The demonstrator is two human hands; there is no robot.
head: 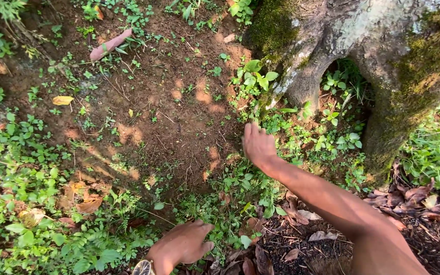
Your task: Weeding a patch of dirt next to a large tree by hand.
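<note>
My right hand (257,144) reaches forward over the ground, palm down, fingers together at the small green weeds (253,76) near the foot of a mossy tree trunk (362,35). I cannot tell whether it grips any plant. My left hand (182,246), with a watch at the wrist, rests flat on low green plants at the bottom of the view, fingers spread, holding nothing.
Bare brown soil (169,117) lies in the middle, with weeds on the left (21,168). Dry brown leaves (418,198) cover the ground at right. A pink fallen leaf (109,45) and a yellow leaf (62,100) lie further off. The trunk's roots form a hollow (342,86).
</note>
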